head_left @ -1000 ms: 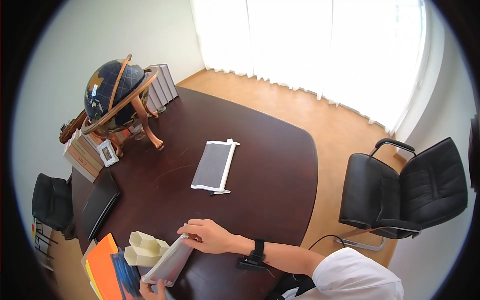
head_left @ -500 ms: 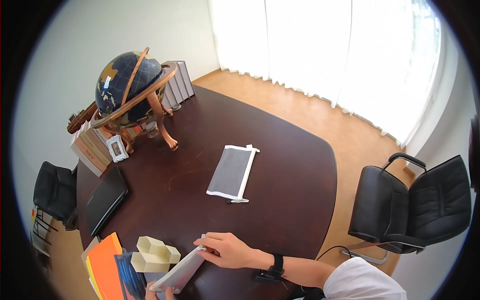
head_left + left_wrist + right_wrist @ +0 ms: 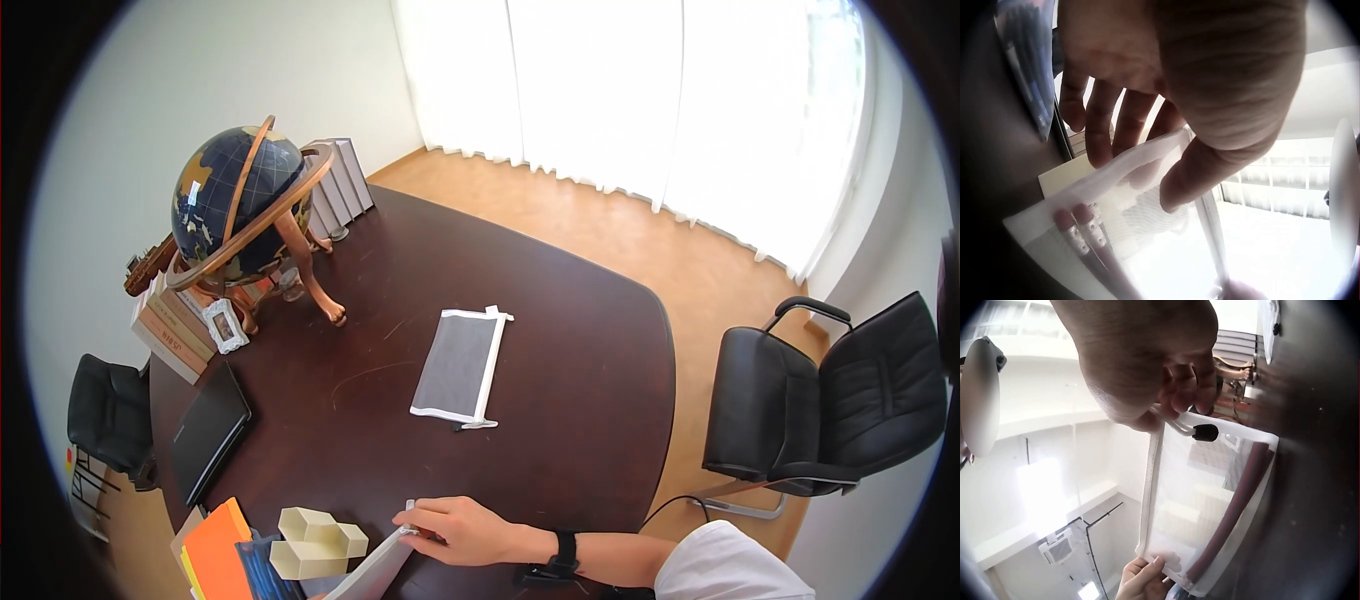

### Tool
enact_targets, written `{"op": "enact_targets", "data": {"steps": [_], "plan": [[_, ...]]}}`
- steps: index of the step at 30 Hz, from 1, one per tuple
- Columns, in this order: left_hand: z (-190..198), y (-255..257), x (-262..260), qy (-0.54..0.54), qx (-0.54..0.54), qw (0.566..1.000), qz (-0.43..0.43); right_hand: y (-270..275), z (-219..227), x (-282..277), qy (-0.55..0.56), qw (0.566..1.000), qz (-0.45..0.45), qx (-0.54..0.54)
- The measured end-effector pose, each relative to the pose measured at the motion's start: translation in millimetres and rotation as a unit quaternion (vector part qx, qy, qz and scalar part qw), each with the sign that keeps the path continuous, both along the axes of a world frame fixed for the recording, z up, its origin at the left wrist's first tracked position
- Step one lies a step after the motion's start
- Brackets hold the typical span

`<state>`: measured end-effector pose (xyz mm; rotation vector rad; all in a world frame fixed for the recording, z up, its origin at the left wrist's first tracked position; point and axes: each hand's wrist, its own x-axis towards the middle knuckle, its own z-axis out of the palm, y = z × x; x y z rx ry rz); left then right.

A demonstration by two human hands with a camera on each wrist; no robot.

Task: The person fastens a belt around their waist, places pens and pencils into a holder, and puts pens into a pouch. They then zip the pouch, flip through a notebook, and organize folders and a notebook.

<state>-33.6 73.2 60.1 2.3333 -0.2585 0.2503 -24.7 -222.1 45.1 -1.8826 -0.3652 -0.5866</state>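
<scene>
A translucent white mesh zipper pouch stands on edge at the front of the table. Inside it lie pencils with pink erasers, seen through the mesh in the left wrist view. My right hand pinches one top corner of the pouch, and a zipper pull with a black end hangs by its fingers. At the other top corner my left hand pinches the edge between thumb and fingers; the head view does not show this hand. A cream hexagonal pen holder stands just beyond the pouch.
Another mesh pouch lies flat mid-table. Left of the pen holder are a blue packet and an orange folder. A black laptop, a globe and books stand farther left. A black chair is at the right.
The head view has shifted, and the pouch and right hand now sit lower in it. My left hand has dropped out of that view. The right hand still pinches the pouch corner.
</scene>
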Motion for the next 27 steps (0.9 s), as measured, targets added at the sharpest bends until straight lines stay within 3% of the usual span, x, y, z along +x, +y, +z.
{"op": "enact_targets", "data": {"steps": [24, 27], "plan": [[11.9, -6.6, -0.5, -0.017, -0.007, 1.000, -0.025, 4.4, 0.4, -2.5, 0.024, 1.000, -0.008, 0.003], [-7.8, 5.1, 6.7, -0.021, -0.053, 0.998, -0.030, 7.4, -0.2, -3.4, 0.023, 1.000, -0.010, 0.000]]}}
